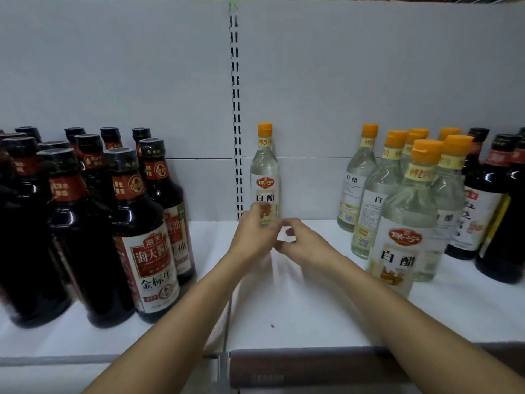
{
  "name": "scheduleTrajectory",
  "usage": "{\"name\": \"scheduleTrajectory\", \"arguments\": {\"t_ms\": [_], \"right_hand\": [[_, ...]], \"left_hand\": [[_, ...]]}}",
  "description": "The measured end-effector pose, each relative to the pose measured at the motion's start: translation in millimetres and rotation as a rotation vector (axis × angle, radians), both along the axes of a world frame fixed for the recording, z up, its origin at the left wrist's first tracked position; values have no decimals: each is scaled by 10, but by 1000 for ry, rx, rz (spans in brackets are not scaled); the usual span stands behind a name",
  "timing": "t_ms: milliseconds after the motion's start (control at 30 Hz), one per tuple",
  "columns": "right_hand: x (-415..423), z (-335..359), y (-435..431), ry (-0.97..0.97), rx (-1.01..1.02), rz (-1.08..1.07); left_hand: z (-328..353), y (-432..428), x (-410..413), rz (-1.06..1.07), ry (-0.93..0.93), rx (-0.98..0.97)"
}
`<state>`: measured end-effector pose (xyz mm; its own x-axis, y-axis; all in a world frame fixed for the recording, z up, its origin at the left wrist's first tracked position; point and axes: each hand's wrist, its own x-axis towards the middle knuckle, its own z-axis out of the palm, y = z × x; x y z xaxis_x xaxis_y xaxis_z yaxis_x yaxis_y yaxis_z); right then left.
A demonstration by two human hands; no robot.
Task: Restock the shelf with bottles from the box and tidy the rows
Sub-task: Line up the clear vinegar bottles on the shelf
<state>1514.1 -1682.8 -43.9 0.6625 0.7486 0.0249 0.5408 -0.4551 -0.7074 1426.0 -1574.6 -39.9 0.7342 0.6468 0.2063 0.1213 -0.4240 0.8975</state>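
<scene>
The head camera is my only view. It shows the lone vinegar bottle (264, 172) standing upright at the very back of the shelf (298, 308), against the back panel (369, 81) and just right of the slotted upright (235, 109). I judge it is set there to start a fresh row from the back, so other bottles can queue in front of it.

My left hand (255, 234) is in front of that bottle's lower label, fingers curled up against the glass. Blur hides whether they pinch the bottle or only touch it, so I cannot tell. My right hand (305, 243) sits just right of the bottle's foot, thumb and forefinger loosely curled, apart from the glass and holding nothing. Two hands low on the body make sense to me: they can turn the label forward and square the foot without tipping a tall, narrow bottle.

Left of the lone bottle, well apart, the soy sauce bottles (142, 237) crowd in staggered rows. Right of it, past a gap, the vinegar group (403, 223) stands unevenly, with dark bottles (483, 211) beyond. In front of the lone bottle, white shelf surface shows all the way to the front edge (312, 348), giving my forearms a straight lane in and out. The box is not in view.
</scene>
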Motion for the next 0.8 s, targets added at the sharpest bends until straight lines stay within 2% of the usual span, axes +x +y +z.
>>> {"name": "scheduleTrajectory", "arguments": {"t_ms": [267, 467, 633, 800], "right_hand": [[-400, 161, -890, -88, 155, -2], [-393, 156, -1515, -46, 263, -32], [-267, 120, -1946, -89, 265, -154], [-104, 27, -2135, -194, 163, -309]], "left_hand": [[89, -765, -242, -248, -122, -111], [44, -1190, -104, -355, -128, -122], [-33, -1449, 84, -441, -137, -151], [-129, -1538, 230, -422, -115, -130]]}}
